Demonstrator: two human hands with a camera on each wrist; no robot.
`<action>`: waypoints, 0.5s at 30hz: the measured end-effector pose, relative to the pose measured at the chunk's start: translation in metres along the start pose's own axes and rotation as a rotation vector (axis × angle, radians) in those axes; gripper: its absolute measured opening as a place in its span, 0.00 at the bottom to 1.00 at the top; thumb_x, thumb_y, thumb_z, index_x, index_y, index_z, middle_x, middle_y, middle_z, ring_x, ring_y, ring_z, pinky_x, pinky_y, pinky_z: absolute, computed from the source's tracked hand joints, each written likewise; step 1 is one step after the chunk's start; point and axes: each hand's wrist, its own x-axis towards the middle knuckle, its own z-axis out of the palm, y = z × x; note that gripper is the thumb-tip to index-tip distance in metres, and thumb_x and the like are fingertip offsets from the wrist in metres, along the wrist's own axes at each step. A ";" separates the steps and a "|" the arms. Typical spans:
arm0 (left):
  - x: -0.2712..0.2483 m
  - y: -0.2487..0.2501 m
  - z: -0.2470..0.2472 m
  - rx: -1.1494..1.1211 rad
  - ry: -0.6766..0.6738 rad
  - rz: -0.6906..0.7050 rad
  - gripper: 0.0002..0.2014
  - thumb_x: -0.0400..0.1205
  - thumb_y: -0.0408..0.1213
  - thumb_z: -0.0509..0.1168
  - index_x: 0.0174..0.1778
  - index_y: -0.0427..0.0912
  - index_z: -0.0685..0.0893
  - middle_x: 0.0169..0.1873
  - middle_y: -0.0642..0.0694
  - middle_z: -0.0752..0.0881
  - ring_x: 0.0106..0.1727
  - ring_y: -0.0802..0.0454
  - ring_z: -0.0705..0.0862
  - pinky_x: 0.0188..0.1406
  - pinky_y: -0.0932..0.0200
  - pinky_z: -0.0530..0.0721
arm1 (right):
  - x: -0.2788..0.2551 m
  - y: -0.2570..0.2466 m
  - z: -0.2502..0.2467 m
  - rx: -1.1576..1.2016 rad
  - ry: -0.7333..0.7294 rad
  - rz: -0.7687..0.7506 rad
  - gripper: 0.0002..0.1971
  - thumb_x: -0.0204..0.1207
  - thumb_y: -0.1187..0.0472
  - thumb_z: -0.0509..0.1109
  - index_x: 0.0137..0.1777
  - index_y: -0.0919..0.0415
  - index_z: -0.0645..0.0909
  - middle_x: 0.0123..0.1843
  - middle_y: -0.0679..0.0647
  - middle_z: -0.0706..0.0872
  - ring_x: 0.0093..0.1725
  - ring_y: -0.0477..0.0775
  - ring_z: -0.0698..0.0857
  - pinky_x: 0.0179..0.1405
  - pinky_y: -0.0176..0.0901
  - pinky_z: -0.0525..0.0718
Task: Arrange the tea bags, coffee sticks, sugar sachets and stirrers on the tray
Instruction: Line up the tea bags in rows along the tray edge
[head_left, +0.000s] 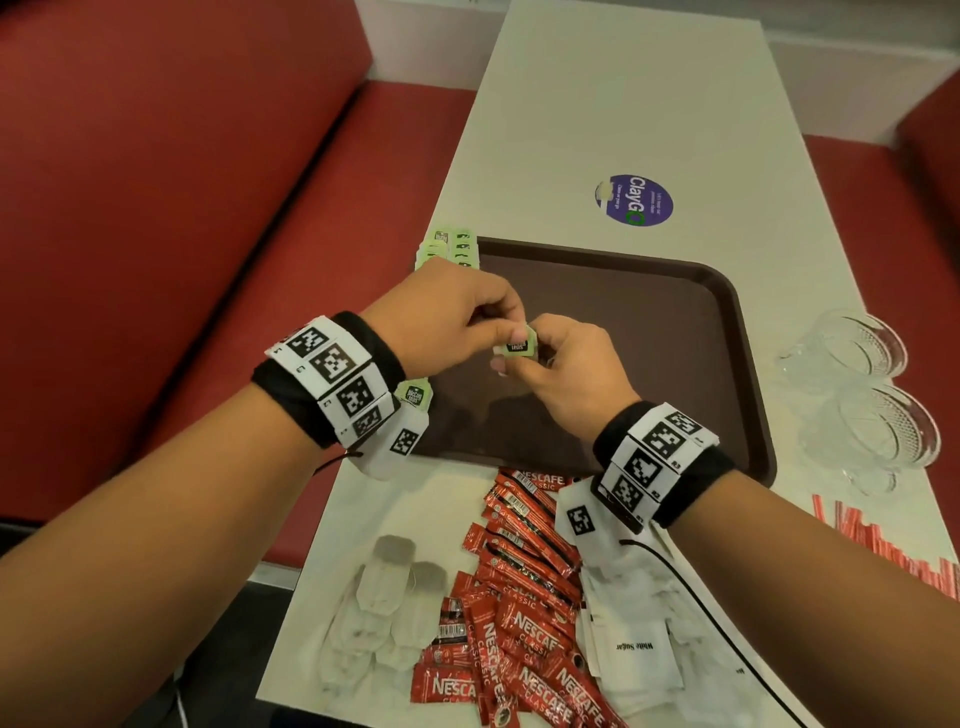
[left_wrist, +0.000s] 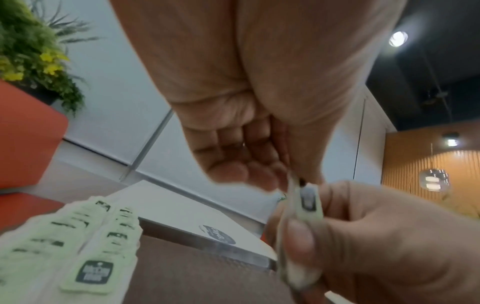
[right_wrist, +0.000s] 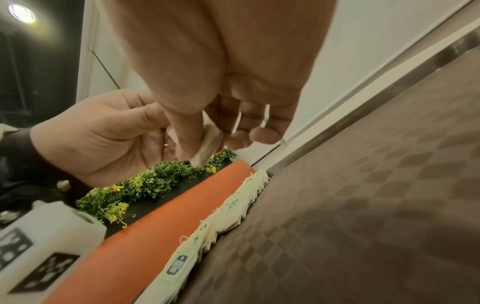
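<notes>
Honestly, both the left hand (head_left: 447, 317) and right hand (head_left: 566, 364) are pinching one tea bag (head_left: 517, 345) over the tray (head_left: 675, 332), left-centre around 9 o'clock, so tugging apart could rip it.

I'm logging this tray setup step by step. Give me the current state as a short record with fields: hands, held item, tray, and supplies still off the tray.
left hand: pinches the tea bag
right hand: pinches the same tea bag
tea bag: green tag, held above the tray
tray: brown, tea bag row along its left edge
coffee sticks: heaped on the table, near side
sugar sachets: on the table, right of the coffee
stirrers: on the table, far right
loose tea bags: on the table, left of the coffee
</notes>
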 end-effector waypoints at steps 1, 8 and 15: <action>-0.001 0.001 -0.002 -0.014 -0.040 -0.002 0.04 0.81 0.45 0.73 0.46 0.50 0.89 0.33 0.60 0.87 0.35 0.68 0.82 0.36 0.77 0.73 | 0.000 -0.001 -0.001 0.001 -0.011 -0.004 0.13 0.72 0.53 0.82 0.40 0.61 0.84 0.36 0.56 0.84 0.36 0.55 0.82 0.38 0.57 0.83; 0.007 -0.018 -0.028 0.172 0.050 -0.087 0.02 0.84 0.43 0.68 0.49 0.54 0.86 0.35 0.57 0.85 0.33 0.63 0.79 0.36 0.65 0.75 | -0.008 0.001 -0.002 -0.125 -0.196 0.018 0.19 0.73 0.47 0.80 0.61 0.50 0.84 0.45 0.41 0.86 0.40 0.42 0.83 0.47 0.43 0.85; 0.020 -0.055 -0.015 0.377 -0.407 -0.286 0.06 0.84 0.44 0.68 0.55 0.51 0.86 0.43 0.56 0.86 0.45 0.55 0.83 0.44 0.60 0.75 | -0.025 0.001 -0.007 -0.394 -0.491 -0.192 0.16 0.75 0.41 0.76 0.55 0.49 0.86 0.49 0.42 0.85 0.47 0.42 0.83 0.48 0.40 0.84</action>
